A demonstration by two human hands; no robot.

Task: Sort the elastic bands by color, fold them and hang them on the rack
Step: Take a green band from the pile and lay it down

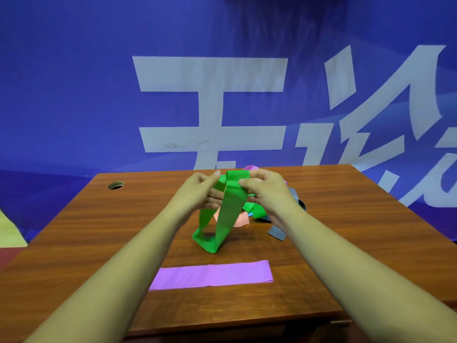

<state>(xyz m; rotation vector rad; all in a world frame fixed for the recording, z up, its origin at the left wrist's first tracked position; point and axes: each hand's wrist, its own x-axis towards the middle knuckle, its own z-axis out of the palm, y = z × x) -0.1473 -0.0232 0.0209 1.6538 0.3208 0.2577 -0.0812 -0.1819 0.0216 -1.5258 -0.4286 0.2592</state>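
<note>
Nearest on the table, one purple band is laid flat, folded. Beyond it a green band is pinched at its top by the left hand and the right hand, its loop drooping to the tabletop. Behind, an orange band, a grey band and others are left tangled. No rack is seen; most folding and all hanging are judged not yet done.

On the table, near its front edge: flat band. Just behind flat band: looped band between left hand and right hand, lower end seemingly touching the tabletop. Further behind: heap of bands. Behind-left: hole.
</note>
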